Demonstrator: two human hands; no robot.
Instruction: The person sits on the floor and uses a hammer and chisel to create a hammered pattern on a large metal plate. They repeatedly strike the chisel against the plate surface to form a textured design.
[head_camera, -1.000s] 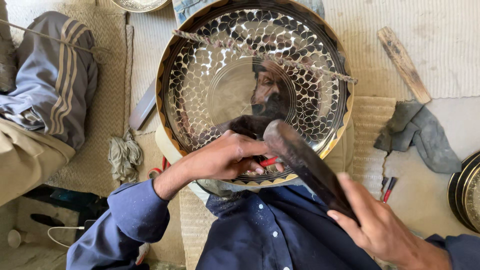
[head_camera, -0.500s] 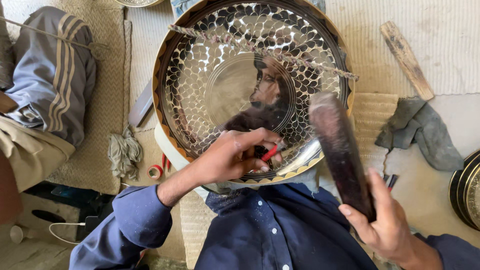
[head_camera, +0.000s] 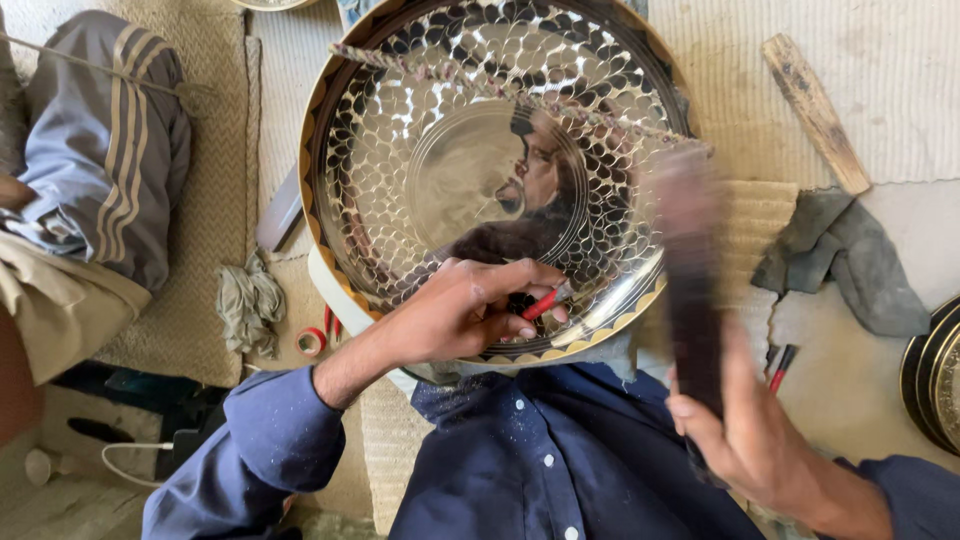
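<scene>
A round, shiny metal tray (head_camera: 480, 170) with scale-like dimples is propped on the lap. A red-handled tool (head_camera: 540, 303) is pinched against its lower rim by the left hand (head_camera: 465, 315). A dark, blurred hammer (head_camera: 690, 290) is clasped by the right hand (head_camera: 745, 425) beside the tray. A grey rag (head_camera: 850, 260) lies right of the tray.

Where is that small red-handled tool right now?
In the head view, the small red-handled tool sits pinched in the left hand, against the lower rim of the shiny round metal tray.

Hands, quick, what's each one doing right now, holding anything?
Left hand: closed on a small red-handled tool against the large shiny patterned metal tray.
Right hand: closed around a long dark mallet, blurred.
</scene>
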